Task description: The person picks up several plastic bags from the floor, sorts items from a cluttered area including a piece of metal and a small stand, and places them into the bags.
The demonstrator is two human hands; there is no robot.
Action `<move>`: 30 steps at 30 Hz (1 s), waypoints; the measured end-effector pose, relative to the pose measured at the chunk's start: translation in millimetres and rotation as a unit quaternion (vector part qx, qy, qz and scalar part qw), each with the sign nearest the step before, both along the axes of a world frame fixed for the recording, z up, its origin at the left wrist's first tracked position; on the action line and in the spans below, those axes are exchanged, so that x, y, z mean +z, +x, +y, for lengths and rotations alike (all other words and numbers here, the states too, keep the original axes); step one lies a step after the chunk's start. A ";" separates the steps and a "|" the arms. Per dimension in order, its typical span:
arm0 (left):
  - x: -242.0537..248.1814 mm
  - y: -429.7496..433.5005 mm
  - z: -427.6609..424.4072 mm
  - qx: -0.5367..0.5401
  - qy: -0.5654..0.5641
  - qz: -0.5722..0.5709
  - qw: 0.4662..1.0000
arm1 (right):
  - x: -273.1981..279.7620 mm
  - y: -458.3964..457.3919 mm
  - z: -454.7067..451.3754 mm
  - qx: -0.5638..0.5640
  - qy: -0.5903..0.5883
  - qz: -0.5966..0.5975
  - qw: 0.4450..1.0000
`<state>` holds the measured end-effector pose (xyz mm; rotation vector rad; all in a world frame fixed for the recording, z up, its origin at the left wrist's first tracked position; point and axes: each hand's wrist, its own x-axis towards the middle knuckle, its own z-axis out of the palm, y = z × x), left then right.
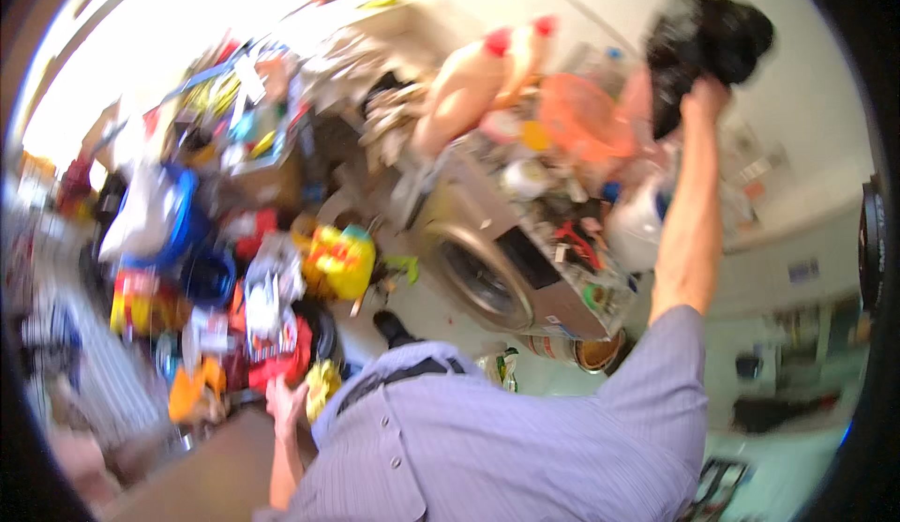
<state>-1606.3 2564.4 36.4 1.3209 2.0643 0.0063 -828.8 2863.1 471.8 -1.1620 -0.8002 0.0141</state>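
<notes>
My right hand (705, 99) is raised at the upper right, its fingers closed around a black plastic bag (710, 37). The bag bulges above the fist, and one end of it hangs down to the left, in front of the pale wall. Low on the left, my left hand (285, 404) has thumb and fingers apart with nothing seen between them. A crumpled yellow thing (324, 387) lies close by it; blur hides whether they touch. Just beyond the fingertips is a red bag (285, 360).
A front-loading washing machine (485, 227) stands ahead, its top heaped with an orange plastic basket (583, 118) and small items. Bags crowd the left floor, including a yellow bag (342, 262), beside a blue tub (184, 216). A brown board or box (211, 473) lies at the lower left.
</notes>
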 end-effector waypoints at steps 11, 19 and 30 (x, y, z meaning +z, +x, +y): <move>-75.6 -27.5 -106.9 0.238 -0.164 -0.143 0.947 | -102.7 43.4 -11.3 0.009 -0.563 -0.335 0.755; -76.3 -10.6 -108.8 0.252 -0.187 -0.169 0.934 | -50.0 -259.1 -17.6 0.015 -0.386 -0.610 0.692; -110.7 21.6 -118.2 0.342 -0.091 -0.211 0.911 | -425.3 -540.2 20.7 0.609 -0.590 -0.388 0.360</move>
